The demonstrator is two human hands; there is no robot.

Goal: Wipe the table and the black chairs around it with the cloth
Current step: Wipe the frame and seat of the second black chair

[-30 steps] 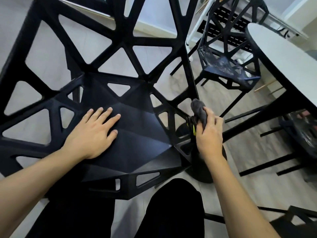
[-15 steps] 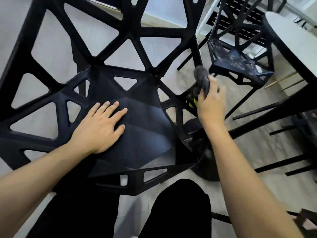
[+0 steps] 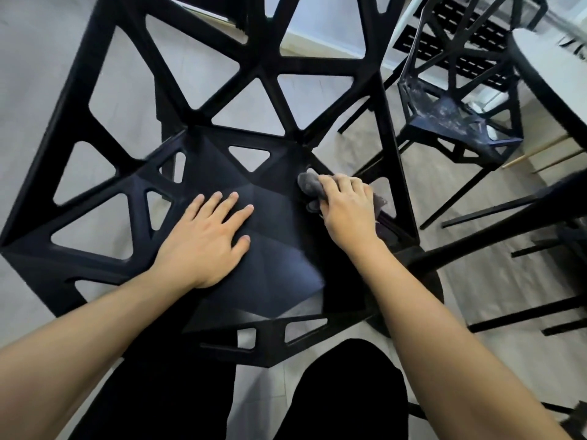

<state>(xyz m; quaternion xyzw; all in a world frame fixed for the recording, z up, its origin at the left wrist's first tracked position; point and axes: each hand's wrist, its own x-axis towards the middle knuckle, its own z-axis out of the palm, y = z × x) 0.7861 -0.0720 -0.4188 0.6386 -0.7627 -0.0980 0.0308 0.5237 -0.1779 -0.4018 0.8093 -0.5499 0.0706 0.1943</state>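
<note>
- While the near black chair [image 3: 273, 249] fills most of the view, its open lattice back and left side show no cloth on them; whether those bars have been wiped cannot be told from here.
- The left hand [image 3: 203, 239] lies flat on the faceted seat, fingers straight and spread, holding nothing (it reads as a brace to steady the chair).
- The right hand [image 3: 346, 211] has its fingers curled over the grey cloth [image 3: 309, 185], bunching it and pressing it down at the seat's right edge, where the seat meets the side frame.
- My judgement: this chair is being wiped now, the seat's right side in hand; the seat looks dark and even.
- Further right, a second black chair [image 3: 457, 122] stands apart, its seat streaked with pale smears, so it appears not yet cleaned.
- At the far right edge, the table [image 3: 552, 74] shows only part of its pale top; its state cannot be judged, and other chairs beyond appear left to do.
</note>
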